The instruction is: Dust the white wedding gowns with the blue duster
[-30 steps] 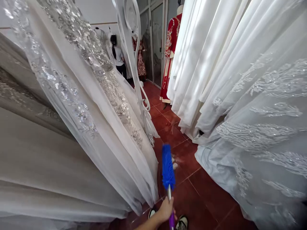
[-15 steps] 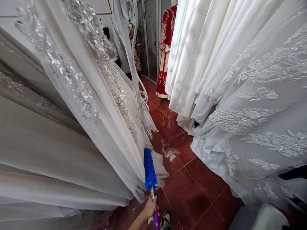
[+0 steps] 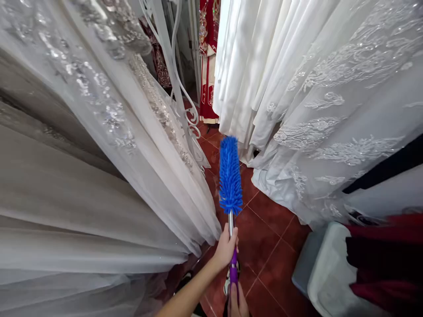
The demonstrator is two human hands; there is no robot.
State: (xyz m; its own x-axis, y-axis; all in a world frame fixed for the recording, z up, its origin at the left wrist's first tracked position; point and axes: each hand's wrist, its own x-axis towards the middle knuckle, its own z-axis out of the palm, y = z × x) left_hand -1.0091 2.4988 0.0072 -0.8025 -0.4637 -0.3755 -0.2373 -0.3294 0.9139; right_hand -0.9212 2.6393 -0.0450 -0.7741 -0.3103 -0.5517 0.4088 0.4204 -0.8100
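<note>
A duster with a fluffy blue head (image 3: 230,176), a short metal shaft and a purple handle (image 3: 233,275) points away from me over the floor. My left hand (image 3: 226,249) is closed around it where the shaft meets the handle. Lower down, my right hand (image 3: 238,304) grips the purple handle near the bottom edge of the view. To the left hang white gowns (image 3: 158,176) with silver sequins, close beside the blue head but apart from it. White lace gowns (image 3: 317,132) hang on the right.
A narrow red tiled floor (image 3: 264,246) runs between the gowns. A white scrolled metal stand (image 3: 180,79) rises at the left, and a red embroidered outfit (image 3: 208,66) hangs at the back. A pale bin-like container (image 3: 330,268) with dark red cloth (image 3: 390,251) near it is at lower right.
The duster's head has come up and right, away from the left gowns' hem. My right hand has come into view on the handle. The view has tilted down and shifted right.
</note>
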